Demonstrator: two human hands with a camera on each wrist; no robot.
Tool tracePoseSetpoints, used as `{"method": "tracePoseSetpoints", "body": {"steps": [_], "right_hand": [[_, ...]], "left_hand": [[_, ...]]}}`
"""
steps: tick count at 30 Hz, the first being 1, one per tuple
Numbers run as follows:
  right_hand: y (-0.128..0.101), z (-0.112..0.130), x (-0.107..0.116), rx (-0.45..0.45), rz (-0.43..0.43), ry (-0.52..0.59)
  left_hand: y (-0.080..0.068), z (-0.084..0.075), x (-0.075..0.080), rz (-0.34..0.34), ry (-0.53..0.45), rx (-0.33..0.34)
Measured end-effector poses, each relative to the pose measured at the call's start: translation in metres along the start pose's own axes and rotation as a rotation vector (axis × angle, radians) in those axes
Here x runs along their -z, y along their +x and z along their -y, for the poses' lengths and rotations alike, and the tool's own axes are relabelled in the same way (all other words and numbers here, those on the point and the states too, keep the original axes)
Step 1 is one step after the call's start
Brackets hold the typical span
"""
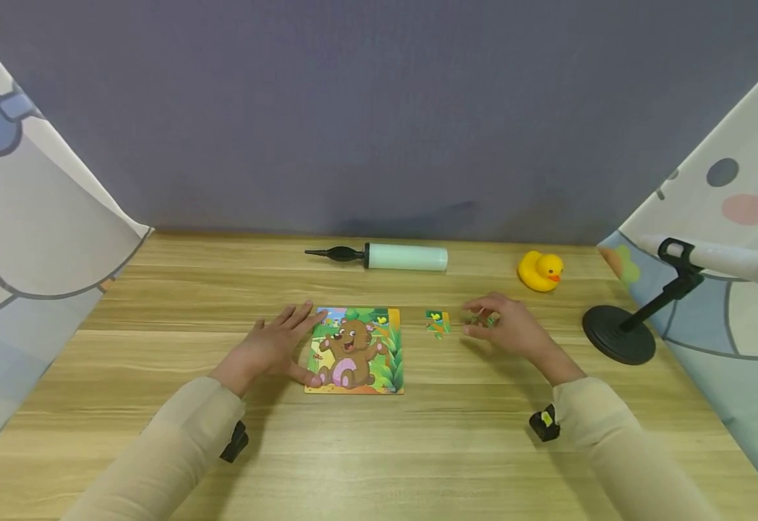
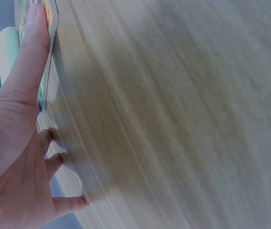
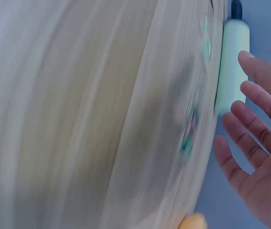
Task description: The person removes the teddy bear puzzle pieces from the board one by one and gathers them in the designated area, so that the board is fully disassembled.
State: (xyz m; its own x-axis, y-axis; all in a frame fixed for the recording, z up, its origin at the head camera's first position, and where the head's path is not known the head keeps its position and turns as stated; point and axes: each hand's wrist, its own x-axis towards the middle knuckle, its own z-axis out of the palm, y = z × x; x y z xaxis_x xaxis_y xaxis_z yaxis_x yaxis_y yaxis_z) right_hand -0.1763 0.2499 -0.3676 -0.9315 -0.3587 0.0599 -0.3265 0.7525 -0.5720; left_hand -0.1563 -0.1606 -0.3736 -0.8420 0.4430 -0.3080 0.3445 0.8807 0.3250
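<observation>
A square bear puzzle point(image 1: 354, 350) lies flat on the wooden table point(image 1: 418, 449). My left hand point(image 1: 275, 346) rests on the table at the puzzle's left edge with its fingers straight. Its thumb point(image 2: 30, 57) lies along the board's edge point(image 2: 53, 28). A loose green puzzle piece point(image 1: 437, 323) sits just right of the board. Further right, my right hand point(image 1: 505, 327) has a second small green piece point(image 1: 483, 318) at its fingertips. In the right wrist view that hand point(image 3: 259, 143) shows spread fingers with nothing gripped, and the blurred pieces point(image 3: 187, 138) lie on the table beside it.
A pale green hand pump point(image 1: 388, 256) with a black nozzle lies along the back of the table. A yellow rubber duck point(image 1: 539, 270) sits at the back right. A black round-based stand point(image 1: 618, 334) is at the right. Printed cloth hangs on both sides.
</observation>
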Motion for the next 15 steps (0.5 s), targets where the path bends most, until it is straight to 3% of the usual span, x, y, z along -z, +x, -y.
{"method": "tracePoseSetpoints", "body": {"steps": [15], "right_hand": [[0.018, 0.046, -0.050, 0.104, 0.094, 0.153]], "left_hand": [[0.000, 0.000, 0.000, 0.007, -0.006, 0.008]]}}
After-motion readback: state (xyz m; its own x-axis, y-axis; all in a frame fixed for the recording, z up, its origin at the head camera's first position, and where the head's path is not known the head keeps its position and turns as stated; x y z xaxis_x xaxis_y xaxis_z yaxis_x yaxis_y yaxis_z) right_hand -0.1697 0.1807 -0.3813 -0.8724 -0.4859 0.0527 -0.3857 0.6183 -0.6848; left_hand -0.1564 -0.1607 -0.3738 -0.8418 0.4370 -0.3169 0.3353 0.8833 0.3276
